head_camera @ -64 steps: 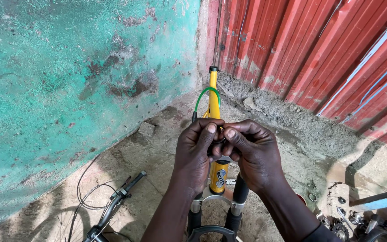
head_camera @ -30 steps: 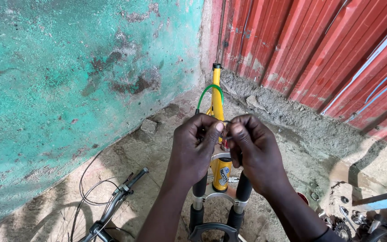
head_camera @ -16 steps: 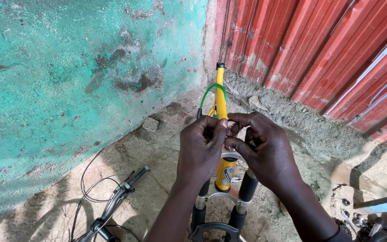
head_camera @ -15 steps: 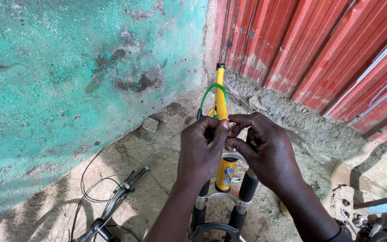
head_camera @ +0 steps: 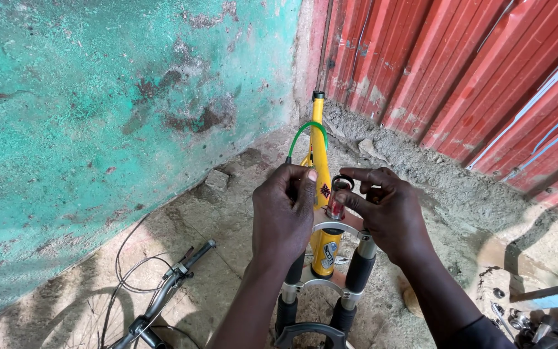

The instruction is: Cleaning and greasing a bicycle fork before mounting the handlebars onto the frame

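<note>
- The fingers (head_camera: pixel 355 205) of the right hand (head_camera: pixel 389 216) pinch a small dark ring (head_camera: pixel 342 183) between thumb and forefinger, just above the top of the fork's steerer; something small and reddish sits under the ring, too small to identify.
- The fingers of the left hand (head_camera: pixel 283 216) are pressed together and wrapped round the yellow bicycle frame (head_camera: pixel 318 161) at its head tube, thumb up against the tube at about 12 o'clock of the hand.
- The ring sits at 3 o'clock of the left thumb, touching or nearly touching the frame; I cannot tell which.
- The suspension fork (head_camera: pixel 350 271) with silver crown and black legs hangs below both hands at 6 o'clock; the frame runs away to 12 o'clock, toward the corner where the teal wall (head_camera: pixel 98 116) meets the red corrugated sheet (head_camera: pixel 460 71).
- Risk, as I judge it: the pinch on the ring is light and fingertip-only, so a slip would drop it onto the rough concrete floor (head_camera: pixel 227 213), where it could roll among the rubble and be hard to spot.
- Risk: only the left hand steadies the frame; if that grip loosens, frame and fork could swing or tip.
- Risk: the green cable loop (head_camera: pixel 305 132) at 12 o'clock and the handlebar (head_camera: pixel 169 284) with loose cables at 8 o'clock could snag a moving wrist.
- Risk: small metal parts (head_camera: pixel 518 318) at 4 o'clock lie loose and could get mixed up with the ring.
</note>
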